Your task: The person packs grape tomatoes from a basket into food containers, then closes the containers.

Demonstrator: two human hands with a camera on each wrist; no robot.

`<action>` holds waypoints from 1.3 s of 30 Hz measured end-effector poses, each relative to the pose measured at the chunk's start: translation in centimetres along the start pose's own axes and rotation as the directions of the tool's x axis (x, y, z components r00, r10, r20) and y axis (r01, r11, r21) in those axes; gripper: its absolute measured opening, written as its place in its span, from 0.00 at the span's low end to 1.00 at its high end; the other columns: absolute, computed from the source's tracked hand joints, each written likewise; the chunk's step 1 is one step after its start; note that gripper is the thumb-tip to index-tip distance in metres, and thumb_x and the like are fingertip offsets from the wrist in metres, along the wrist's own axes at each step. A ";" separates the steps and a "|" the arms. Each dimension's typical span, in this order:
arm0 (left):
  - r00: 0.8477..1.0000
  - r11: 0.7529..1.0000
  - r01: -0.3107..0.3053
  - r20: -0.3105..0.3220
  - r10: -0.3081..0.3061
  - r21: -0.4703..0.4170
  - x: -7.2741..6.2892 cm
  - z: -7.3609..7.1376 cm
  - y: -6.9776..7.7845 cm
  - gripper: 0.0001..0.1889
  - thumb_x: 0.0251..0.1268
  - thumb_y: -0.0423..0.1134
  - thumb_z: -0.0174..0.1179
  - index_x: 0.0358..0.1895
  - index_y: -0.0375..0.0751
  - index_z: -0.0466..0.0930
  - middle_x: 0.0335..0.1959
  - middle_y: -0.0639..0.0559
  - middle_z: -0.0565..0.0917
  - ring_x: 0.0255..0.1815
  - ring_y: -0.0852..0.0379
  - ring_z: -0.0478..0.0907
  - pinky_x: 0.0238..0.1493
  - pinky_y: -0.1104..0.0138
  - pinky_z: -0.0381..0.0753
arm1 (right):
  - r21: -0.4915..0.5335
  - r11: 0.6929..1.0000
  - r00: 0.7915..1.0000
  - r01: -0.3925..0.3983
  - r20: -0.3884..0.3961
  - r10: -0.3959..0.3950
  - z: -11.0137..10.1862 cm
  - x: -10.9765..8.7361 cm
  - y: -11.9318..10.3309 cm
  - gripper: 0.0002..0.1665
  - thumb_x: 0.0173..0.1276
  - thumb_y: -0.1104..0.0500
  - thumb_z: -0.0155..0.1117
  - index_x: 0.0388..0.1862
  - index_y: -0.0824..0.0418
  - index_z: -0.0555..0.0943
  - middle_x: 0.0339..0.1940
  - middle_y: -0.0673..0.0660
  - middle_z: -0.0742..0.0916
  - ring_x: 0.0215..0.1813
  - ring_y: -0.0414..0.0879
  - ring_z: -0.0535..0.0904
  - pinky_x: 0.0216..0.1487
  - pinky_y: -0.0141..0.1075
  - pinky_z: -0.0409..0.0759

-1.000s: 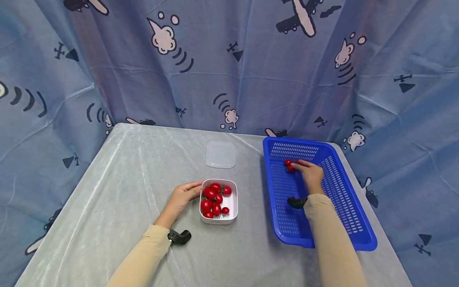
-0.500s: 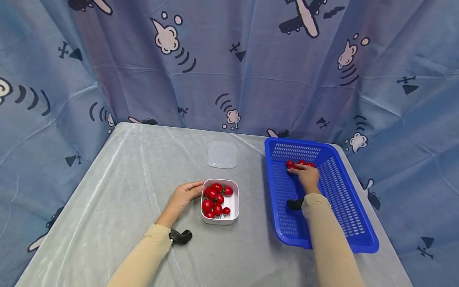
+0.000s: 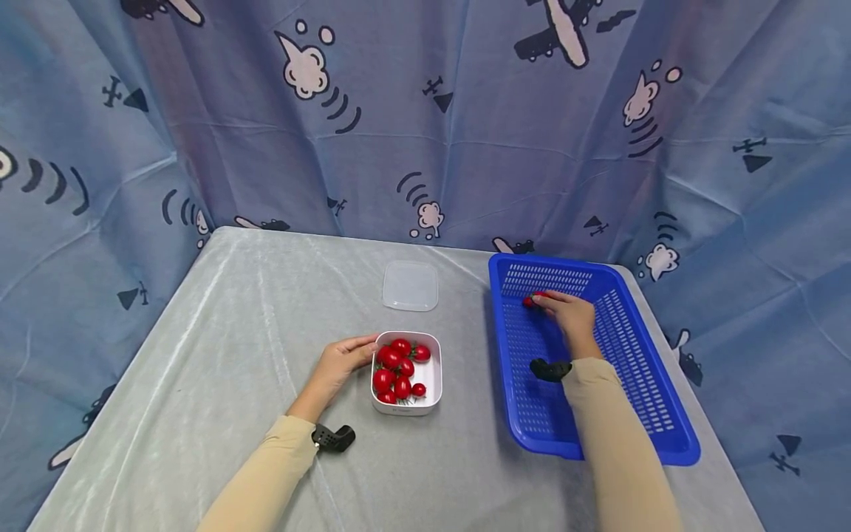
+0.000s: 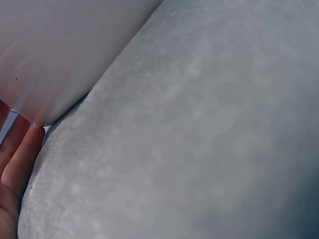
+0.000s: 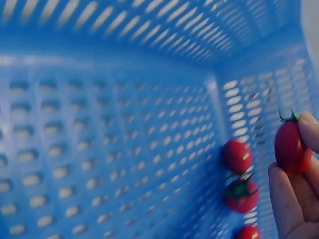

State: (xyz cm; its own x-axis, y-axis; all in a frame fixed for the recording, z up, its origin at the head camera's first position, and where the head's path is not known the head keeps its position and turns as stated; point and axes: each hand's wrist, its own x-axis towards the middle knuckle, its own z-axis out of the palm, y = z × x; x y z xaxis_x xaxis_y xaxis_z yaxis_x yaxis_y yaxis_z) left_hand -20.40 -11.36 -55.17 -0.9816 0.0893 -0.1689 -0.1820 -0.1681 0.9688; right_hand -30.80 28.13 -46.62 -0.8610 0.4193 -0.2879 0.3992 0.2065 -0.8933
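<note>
Over the far end of a blue plastic basket [image 3: 500, 355], my right hand [image 3: 575, 321] pinches a red cherry tomato [image 5: 290, 148] with a green stem between thumb and fingers. Several more cherry tomatoes [image 5: 237, 156] lie below it on the basket floor, mostly hidden by the hand in the head view. My left hand [image 3: 340, 363] rests its extended fingers against the left side of a white square container [image 3: 431, 373]. Inside that container sit several red tomatoes [image 3: 402, 387], gathered mainly toward its left.
A clear, flat lid [image 3: 410, 287] lies on the grey tablecloth [image 3: 219, 369] behind the container. The basket's raised, slotted walls surround my right hand. A blue patterned curtain [image 3: 372, 170] hangs along the table's far edge.
My right hand has reached down among the basket's tomatoes and now holds one up, slightly farther back. The left hand and the container have stayed in place.
</note>
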 end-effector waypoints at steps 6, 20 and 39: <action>1.000 1.000 0.004 0.006 -0.004 -0.011 0.0 0.0 0.0 0.21 0.68 0.34 0.63 0.60 0.25 0.77 0.42 0.59 0.89 0.41 0.70 0.84 0.51 0.73 0.84 | 0.017 0.999 0.998 0.051 -0.023 -0.050 0.3 -1.8 -1.9 0.34 0.59 0.51 0.77 0.63 0.60 0.80 0.66 0.59 0.82 0.62 0.50 0.82 0.65 0.39 0.79; 1.000 1.000 -0.007 0.004 0.007 0.008 -0.2 0.1 0.3 0.22 0.68 0.35 0.63 0.60 0.25 0.77 0.42 0.59 0.89 0.40 0.70 0.84 0.50 0.74 0.84 | 0.006 0.991 0.984 0.135 0.113 -0.135 1.2 -7.8 -5.1 0.33 0.62 0.49 0.74 0.65 0.57 0.79 0.69 0.57 0.79 0.55 0.38 0.80 0.64 0.34 0.78; 1.000 1.000 -0.008 0.009 0.007 0.009 0.0 0.0 0.1 0.22 0.68 0.35 0.63 0.60 0.26 0.77 0.46 0.56 0.89 0.41 0.70 0.84 0.50 0.74 0.84 | 0.055 0.969 0.927 0.242 0.282 -0.248 5.9 -13.2 -6.2 0.28 0.62 0.53 0.75 0.60 0.60 0.83 0.62 0.61 0.84 0.58 0.48 0.81 0.68 0.41 0.78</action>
State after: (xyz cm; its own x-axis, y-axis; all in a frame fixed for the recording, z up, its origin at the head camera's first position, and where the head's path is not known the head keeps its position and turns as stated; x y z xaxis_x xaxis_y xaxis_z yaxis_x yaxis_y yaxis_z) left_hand -20.46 -11.38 -55.13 -0.9824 0.0967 -0.1601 -0.1741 -0.1598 0.9717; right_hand -23.74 16.10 -39.30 -0.9858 0.0885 -0.1424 0.1605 0.2527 -0.9541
